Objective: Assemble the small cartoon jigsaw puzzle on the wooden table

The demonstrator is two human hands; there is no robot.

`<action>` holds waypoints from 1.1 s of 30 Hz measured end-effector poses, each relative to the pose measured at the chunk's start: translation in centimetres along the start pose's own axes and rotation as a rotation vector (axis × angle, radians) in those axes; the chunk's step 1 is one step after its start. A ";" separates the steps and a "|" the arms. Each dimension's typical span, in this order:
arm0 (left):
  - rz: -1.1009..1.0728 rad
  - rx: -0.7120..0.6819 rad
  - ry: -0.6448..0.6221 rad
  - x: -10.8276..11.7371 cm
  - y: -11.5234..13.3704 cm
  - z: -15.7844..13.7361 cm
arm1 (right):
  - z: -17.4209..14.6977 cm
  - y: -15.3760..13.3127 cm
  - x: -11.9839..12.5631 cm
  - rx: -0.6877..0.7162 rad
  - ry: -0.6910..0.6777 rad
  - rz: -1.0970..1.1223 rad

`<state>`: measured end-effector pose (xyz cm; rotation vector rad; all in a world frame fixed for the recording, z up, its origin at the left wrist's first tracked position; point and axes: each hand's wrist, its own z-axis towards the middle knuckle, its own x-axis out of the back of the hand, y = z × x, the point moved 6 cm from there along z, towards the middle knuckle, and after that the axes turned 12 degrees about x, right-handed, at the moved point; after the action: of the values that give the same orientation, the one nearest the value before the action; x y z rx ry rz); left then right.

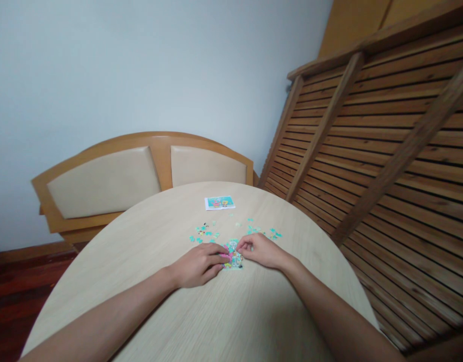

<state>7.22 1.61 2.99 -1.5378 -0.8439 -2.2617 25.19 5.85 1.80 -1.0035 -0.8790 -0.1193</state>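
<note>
A partly assembled jigsaw puzzle (236,260), in pink, teal and white, lies flat on the round table. My left hand (201,262) rests palm down at its left side, with fingers stretched out over the pink part. At the puzzle's upper right edge is my right hand (260,250), its thumb and fingertips pinched together. Whatever is between those fingertips is too small to make out. Loose teal puzzle pieces (208,233) are scattered beyond my left hand, and more loose pieces (254,229) lie behind my right hand.
A picture card or booklet (219,202) with cartoon figures lies farther back on the pale wooden table (171,322). Behind the table stands a padded headboard (106,181) against the wall. A slatted wooden frame (352,151) leans along the right.
</note>
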 end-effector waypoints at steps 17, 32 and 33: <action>0.014 0.009 -0.015 0.0 0.1 0.1 | 0.0 -0.4 -0.3 0.007 -0.008 -0.012; -0.005 -0.003 0.009 0.1 0.1 0.0 | -0.1 -1.2 0.2 0.013 -0.018 -0.081; -0.005 -0.005 0.010 0.1 0.0 0.0 | -0.1 -1.3 0.3 0.012 -0.017 -0.088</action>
<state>7.24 1.59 3.05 -1.5275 -0.8414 -2.2747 24.87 5.12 2.89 -0.9564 -0.9389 -0.1802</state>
